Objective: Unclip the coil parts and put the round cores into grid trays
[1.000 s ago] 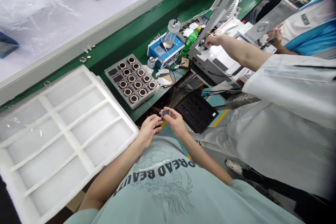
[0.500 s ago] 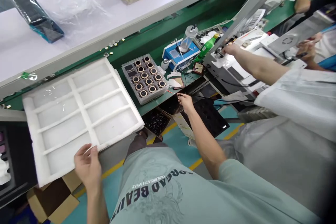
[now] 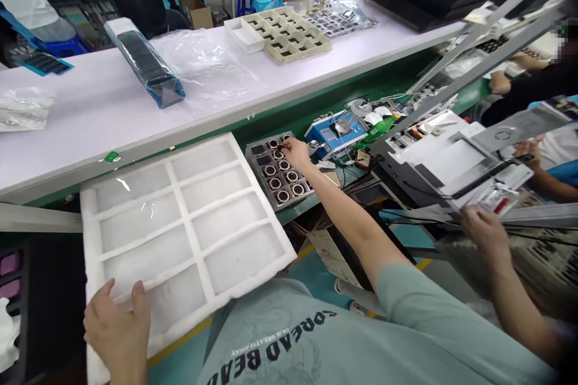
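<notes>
Reaching over the clear divided box [image 3: 258, 175], the right hand [image 3: 297, 155] has its fingertips drawn close together at the upper row of dark, gold-rimmed rings [image 3: 283, 195]; whether they grip one, I cannot tell. Rings sit in the box's separate square cells, while the cells at its upper left corner show only dark bottoms. The left hand [image 3: 117, 322] is open, thumb and fingers spread wide at the near left part of the white foam tray [image 3: 185, 204], with nothing seen in its grasp.

White ribs split that tray into two columns of flat, pale compartments. Its right edge runs just beside the box, and its near right corner juts past the green bench. Above both runs the edge of the pale shelf [image 3: 135, 120], which carries a beige divided tray [image 3: 289, 55] with dark pieces in its cells. Right of the box, a blue machine [image 3: 332, 135] and a green bottle [image 3: 378, 130] limit the room sideways.
</notes>
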The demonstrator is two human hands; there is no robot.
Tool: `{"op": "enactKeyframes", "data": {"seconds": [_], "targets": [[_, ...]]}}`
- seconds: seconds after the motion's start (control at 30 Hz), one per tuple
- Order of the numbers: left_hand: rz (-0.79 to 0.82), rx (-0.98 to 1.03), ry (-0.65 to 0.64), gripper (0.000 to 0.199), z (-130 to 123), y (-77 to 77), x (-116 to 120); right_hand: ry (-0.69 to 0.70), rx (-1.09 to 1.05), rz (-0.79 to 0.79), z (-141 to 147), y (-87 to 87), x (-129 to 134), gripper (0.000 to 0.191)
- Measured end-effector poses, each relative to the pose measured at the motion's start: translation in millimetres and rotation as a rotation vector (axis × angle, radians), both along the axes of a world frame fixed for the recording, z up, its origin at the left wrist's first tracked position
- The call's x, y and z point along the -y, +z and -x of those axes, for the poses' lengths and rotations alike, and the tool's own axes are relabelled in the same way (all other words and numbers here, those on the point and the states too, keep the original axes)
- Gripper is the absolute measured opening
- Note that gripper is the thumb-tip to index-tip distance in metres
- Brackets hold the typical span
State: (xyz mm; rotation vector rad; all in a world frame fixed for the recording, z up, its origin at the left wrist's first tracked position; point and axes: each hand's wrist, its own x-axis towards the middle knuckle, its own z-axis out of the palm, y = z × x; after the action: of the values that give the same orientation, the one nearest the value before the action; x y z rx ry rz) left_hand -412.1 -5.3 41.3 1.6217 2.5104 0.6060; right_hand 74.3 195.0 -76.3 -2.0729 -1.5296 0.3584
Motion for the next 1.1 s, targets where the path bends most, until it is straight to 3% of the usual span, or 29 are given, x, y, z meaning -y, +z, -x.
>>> {"op": "enactKeyframes", "data": {"seconds": [0.07,0.17,0.37,0.43,0.5,0.63,0.7,0.8,0.9,1.0,1.1], "targets": [[0.067,-0.021,-0.003,0.076,6.6,-0.9,-5.9,0.119,0.123,0.069,13.0,0.7,-29.2,0.031],[0.1,-0.01,-0.019,0.074,19.3,-6.0,-8.2,0.281,0.267,0.176,32.0,0.1,-52.2,0.033],[-0.131,0.033,0.003,0.057,42.6,-19.6,-2.1,0.377,0.403,0.287,52.6,0.0,-52.5,0.034],[-0.124,0.014,0.04,0.06,51.1,-18.7,-3.0,0.39,0.437,0.34,56.5,-0.9,-49.6,0.033],[0.011,0.03,0.112,0.07,62.4,-15.5,-6.0,0.397,0.473,0.354,60.7,-3.0,-45.2,0.033],[0.506,0.129,0.202,0.077,87.5,-10.2,-13.1,0.413,0.521,0.294,69.4,-10.0,-28.2,0.039],[0.589,0.125,0.185,0.069,93.6,-9.1,-14.8,0.449,0.508,0.272,72.5,-13.7,-16.6,0.041],[0.57,0.066,0.152,0.062,89.3,-4.4,-14.7,0.484,0.448,0.273,75.4,-16.9,-2.2,0.04],[0.579,-0.01,0.128,0.067,77.6,6.2,-12.5,0.454,0.399,0.265,77.3,-15.3,1.9,0.037],[0.582,-0.079,0.098,0.069,73.0,17.7,-8.6,0.329,0.307,0.207,77.5,-7.3,1.9,0.034],[0.485,-0.07,0.039,0.064,77.0,25.2,-2.8,0.152,0.033,0.094,77.2,5.9,22.4,0.038]]}}
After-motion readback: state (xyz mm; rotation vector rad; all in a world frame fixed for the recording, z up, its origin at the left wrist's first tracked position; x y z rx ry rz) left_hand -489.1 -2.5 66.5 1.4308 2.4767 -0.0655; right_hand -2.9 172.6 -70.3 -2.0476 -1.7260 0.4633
